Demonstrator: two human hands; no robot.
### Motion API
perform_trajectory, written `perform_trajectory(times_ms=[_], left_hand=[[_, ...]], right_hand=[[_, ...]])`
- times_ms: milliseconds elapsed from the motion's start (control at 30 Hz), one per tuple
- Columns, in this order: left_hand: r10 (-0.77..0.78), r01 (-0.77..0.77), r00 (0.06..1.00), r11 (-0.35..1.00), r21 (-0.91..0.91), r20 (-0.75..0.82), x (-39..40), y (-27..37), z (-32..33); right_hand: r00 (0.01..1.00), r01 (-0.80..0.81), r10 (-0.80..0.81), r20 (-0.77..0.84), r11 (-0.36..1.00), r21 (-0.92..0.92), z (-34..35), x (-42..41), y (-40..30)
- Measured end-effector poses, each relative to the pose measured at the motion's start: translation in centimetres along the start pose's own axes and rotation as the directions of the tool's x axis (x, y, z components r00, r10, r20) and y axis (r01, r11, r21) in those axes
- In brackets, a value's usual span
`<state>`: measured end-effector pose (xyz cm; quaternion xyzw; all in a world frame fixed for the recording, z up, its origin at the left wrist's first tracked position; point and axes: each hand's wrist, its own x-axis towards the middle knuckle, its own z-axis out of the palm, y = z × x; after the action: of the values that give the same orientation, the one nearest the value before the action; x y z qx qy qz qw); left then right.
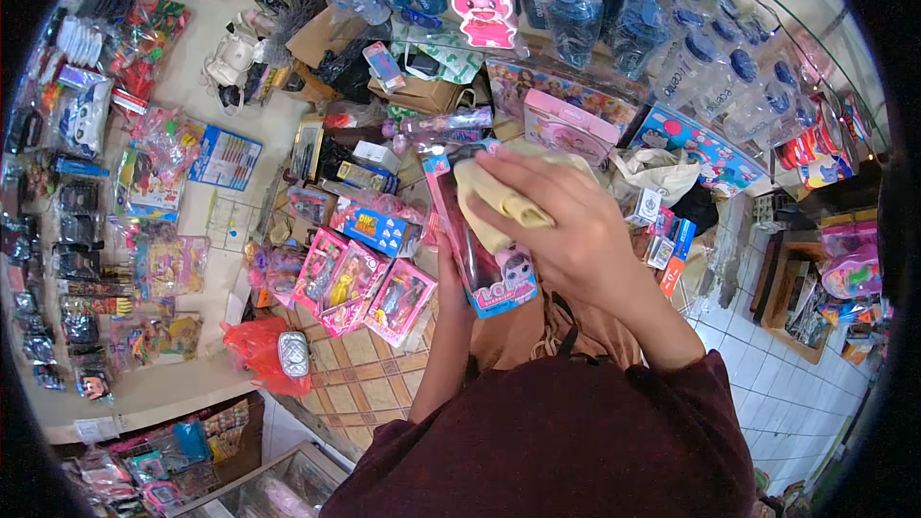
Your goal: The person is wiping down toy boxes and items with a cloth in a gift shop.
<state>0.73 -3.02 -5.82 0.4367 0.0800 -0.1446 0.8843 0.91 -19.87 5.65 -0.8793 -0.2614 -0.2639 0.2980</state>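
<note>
A boxed doll (506, 279) in a pink and blue carton with a clear window is tilted in front of me. My left hand (452, 266) holds it from its left side and below, and much of that hand is hidden behind the box. A folded pale yellow cloth (489, 205) lies against the box's window, gripped by my right hand (561, 216). To the left, several pink boxed dolls (352, 280) lie beside a blue toy carton (370, 226) on the floor.
Wrapped bottles (575, 11) stand along the top. A pink box (568, 126) leans behind my right hand. At left, packaged goods hang on the wall, with a red plastic bag (262, 352) below. A wooden tray (791, 295) lies at right, and a glass case (288, 482) stands at lower left.
</note>
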Motion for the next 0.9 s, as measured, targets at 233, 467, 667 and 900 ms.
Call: perform_trajectory(times_ms=[233, 467, 667, 900], left_hand=[[-0.122, 0.121, 0.993, 0.991, 0.057, 0.008, -0.3, -0.4, -1.4], [-0.023, 0.02, 0.999, 0.996, 0.083, 0.042, 1.0, -1.5, -3.5], [-0.067, 0.071, 0.997, 0.981, -0.182, 0.032, 0.7, 0.4, -0.5], [-0.07, 0.061, 0.987, 0.996, -0.069, -0.145, 1.7, -0.2, -2.4]], right_hand=[[0.999, -0.008, 0.011, 0.03, 0.996, -0.087, 2.2, -0.3, -0.9], [0.986, 0.035, -0.02, 0.167, 0.995, -0.092, 2.8, -2.4, -2.9], [0.979, 0.073, -0.06, 0.197, 0.995, -0.062, 2.5, -4.5, -3.7], [0.962, 0.152, -0.176, 0.21, 0.98, 0.126, 1.4, -5.7, -3.0]])
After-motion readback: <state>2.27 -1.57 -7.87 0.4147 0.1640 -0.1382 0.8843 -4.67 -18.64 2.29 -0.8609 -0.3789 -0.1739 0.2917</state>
